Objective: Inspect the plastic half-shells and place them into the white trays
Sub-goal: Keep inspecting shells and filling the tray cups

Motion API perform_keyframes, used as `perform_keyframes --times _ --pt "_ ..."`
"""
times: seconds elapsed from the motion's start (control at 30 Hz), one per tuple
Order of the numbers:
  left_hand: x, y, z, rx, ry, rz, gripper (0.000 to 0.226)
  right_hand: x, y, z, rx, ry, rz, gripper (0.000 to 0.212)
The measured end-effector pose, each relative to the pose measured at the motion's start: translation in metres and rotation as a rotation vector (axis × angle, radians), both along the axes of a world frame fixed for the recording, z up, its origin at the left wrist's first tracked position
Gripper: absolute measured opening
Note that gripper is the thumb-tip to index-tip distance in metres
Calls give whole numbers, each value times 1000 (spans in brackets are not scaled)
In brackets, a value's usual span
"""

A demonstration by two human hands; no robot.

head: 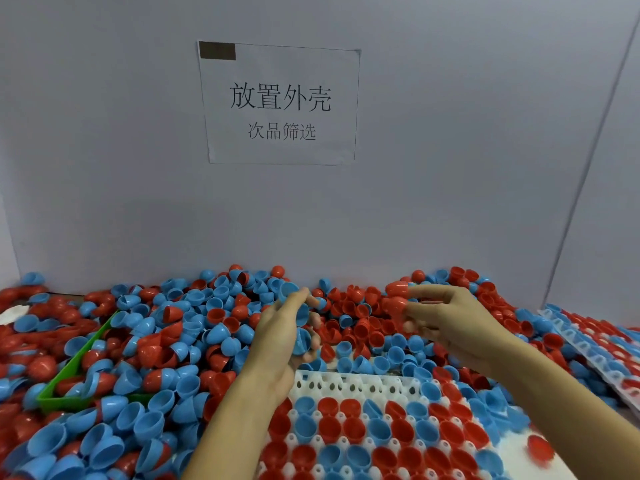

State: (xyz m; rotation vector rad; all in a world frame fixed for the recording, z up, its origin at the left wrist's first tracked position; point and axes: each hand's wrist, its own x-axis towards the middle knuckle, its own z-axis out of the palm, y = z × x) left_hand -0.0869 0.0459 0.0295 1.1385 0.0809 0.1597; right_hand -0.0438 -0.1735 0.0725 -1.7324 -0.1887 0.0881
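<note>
The left hand (282, 336) cups blue plastic half-shells (302, 337); the right hand (446, 322) wears red plastic half-shells (397, 295) on its fingertips. The white moulded plastic tray (349, 384) lies at six o'clock, just below both grips, nearer the left.

Two hands, left (277, 336) and right (446, 323). Two white trays: one (346, 386) below the hands, another (588, 355) right of it. One green tray (69, 379) left of the hands. One paper sign (280, 105) above. The red and blue half-shells (194, 327) are too many to count.
</note>
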Motion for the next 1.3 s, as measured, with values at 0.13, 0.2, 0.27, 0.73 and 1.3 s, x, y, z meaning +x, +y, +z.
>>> perform_keyframes --times 0.13,0.2,0.27,0.73,1.3 --pt "1 -1 -1 6 14 -5 36 11 -20 -15 166 143 -42 25" --pt "1 -2 -1 15 19 -9 35 12 -24 -23 307 229 -15 27" --pt "1 -2 -2 22 26 -8 32 13 -26 -32 436 278 -6 24" --pt "3 -3 -4 41 39 1 22 25 -32 -54 -425 16 -41 20" --pt "3 -5 -7 132 35 -97 22 47 -20 -94 -1237 -366 159 35"
